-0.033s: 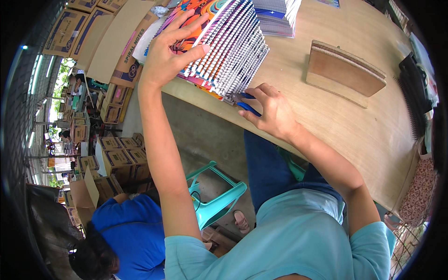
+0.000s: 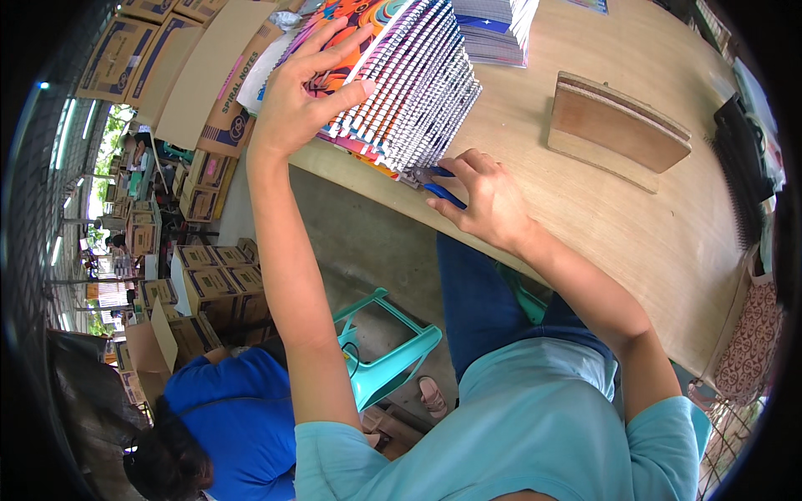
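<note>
A tall stack of spiral notebooks stands at the table's near edge, its white coil bindings facing right toward me. The top cover is orange with colourful swirls. My left hand lies over that cover with its fingers spread, thumb by the coils. In my right hand is a pair of blue-handled pliers. Their metal jaws meet the coil ends at the stack's lower near corner, and the exact contact is too small to make out.
Behind the stack is another pile of notebooks. A wooden stand sits on the table to the right. Cardboard boxes line the left. A person in blue is low at left, near a turquoise stool.
</note>
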Tool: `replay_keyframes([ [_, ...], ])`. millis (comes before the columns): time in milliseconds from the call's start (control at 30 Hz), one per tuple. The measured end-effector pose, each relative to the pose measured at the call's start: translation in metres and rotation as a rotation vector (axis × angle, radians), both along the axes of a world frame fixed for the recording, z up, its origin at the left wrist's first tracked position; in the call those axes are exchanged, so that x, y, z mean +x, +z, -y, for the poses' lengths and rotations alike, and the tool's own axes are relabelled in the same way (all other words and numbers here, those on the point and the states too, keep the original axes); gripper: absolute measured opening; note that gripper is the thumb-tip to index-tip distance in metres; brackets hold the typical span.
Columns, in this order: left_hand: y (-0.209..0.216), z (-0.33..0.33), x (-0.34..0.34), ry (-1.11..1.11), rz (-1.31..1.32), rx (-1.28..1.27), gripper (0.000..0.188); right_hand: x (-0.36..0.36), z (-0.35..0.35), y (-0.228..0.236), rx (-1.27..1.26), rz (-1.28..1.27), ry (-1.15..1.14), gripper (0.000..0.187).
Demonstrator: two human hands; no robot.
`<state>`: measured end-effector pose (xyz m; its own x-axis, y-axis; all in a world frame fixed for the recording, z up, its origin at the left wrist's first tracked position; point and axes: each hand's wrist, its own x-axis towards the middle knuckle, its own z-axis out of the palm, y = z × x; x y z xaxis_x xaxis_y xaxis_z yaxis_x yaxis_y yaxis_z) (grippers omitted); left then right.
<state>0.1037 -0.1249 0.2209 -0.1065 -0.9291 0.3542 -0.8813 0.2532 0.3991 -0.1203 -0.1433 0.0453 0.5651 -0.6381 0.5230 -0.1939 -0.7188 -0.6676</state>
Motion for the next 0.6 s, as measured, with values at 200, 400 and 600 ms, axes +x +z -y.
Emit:
replay_keyframes([
  [200,0.001,0.0,-0.001,-0.005,0.003,-0.004,0.057,0.004,0.023,0.01,1.001,-0.138,0.267,0.034],
  [400,0.0,0.0,-0.003,-0.02,-0.089,0.028,0.056,-0.003,0.008,-0.004,0.385,-0.08,0.122,0.037],
  [600,0.0,0.001,0.001,-0.031,-0.024,0.007,0.055,-0.007,0.003,-0.014,0.129,-0.1,0.073,0.038],
])
